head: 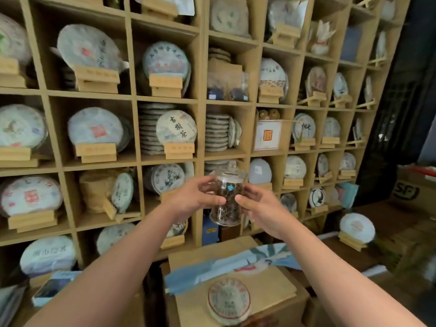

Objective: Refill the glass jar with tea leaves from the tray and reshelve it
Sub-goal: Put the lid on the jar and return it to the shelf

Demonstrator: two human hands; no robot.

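Left hand [195, 197] was seen closed round the left side of the glass jar [227, 199], thumb across the front, fingers wrapped behind. Jar was held upright in mid-air in front of the shelf unit [200, 128], level with the lower cubbies, lid [231, 171] seated on top. Tea leaves [227, 208] were visible inside up to roughly the shoulder, so refill is judged done and reshelving pending. Right hand [257, 204] was seen curled on the right side, thumb pressed to the front wall. Jar is judged rigid, smooth, slippery and breakable, moderately heavy from the glass rather than the leaves. Lid looks loose-fitting: hold is best taken on the body, both sides, never by the knob. Target cubby cannot be told. No tray was seen.
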